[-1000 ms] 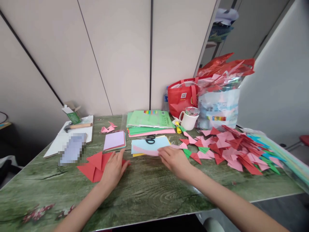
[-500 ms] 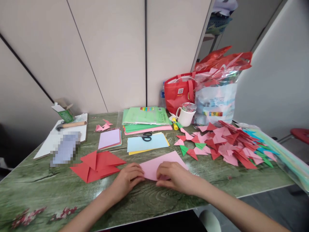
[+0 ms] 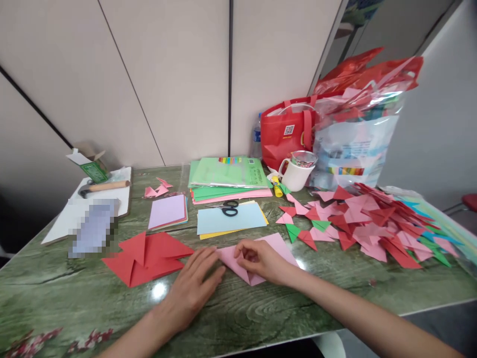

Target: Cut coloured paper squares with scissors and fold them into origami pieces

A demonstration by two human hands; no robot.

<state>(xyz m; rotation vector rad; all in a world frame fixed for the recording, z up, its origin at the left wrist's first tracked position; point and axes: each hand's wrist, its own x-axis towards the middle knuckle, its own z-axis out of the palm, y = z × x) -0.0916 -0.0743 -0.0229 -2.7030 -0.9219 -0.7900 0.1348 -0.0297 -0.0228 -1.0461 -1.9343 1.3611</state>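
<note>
A pink paper sheet (image 3: pixel 278 246) lies on the green wood-patterned table (image 3: pixel 238 308) in front of me, its near left corner lifted. My right hand (image 3: pixel 261 259) pinches that folded-up edge, fingers closed on the paper. Beside the sheet's left corner rests my left hand (image 3: pixel 194 288), flat on the table with fingers stretched out, fingertips touching the paper. Folded red paper triangles (image 3: pixel 145 256) lie just left of my left hand.
Behind the sheet lie a light blue sheet (image 3: pixel 231 219) with black scissors (image 3: pixel 229 209), a purple paper stack (image 3: pixel 167 211) and a green paper pack (image 3: pixel 227 174). A big heap of folded triangles (image 3: pixel 372 226) fills the right. A white mug (image 3: pixel 298 174), red bag (image 3: pixel 286 134), plastic bag and hammer (image 3: pixel 100 187) stand behind.
My right hand pulled the pink sheet from the stack toward me and has now lifted and folded its near left corner. My left hand moved off the red triangles to the sheet.
</note>
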